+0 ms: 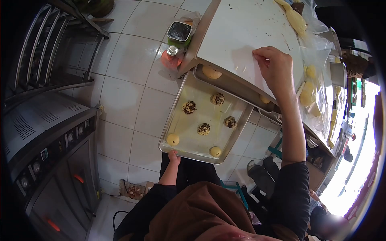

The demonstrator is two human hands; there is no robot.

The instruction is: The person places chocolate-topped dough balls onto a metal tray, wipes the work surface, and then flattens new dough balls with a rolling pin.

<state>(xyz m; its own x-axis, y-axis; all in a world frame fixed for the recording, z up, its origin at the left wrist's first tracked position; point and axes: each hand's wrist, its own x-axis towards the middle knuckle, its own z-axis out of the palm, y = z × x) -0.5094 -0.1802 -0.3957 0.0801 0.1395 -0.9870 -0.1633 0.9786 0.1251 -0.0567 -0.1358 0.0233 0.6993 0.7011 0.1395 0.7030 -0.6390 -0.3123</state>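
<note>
My left hand [174, 157] grips the near rim of a metal baking tray [193, 120], its thumb over the edge. On the tray sit several dough pieces with dark sprinkles, one of them a topped dough piece [204, 128] near the middle. Two plain round dough balls, a left ball [173, 139] and a right ball [215, 151], lie along the near side, each with a small dark spot. Above the white tabletop [237, 36], my right hand [275, 66] has its fingertips pinched together; whatever they hold is too small to make out. Small pale strips and dark crumbs are scattered on the tabletop.
Another tray with dough balls [212, 72] sits under the tabletop. Clear plastic sheets [315, 92] cover dough at the right. An oven [56, 152] and a metal rack [48, 44] stand at the left. A green tin [179, 34] is beside the table; a person [321, 217] is at lower right.
</note>
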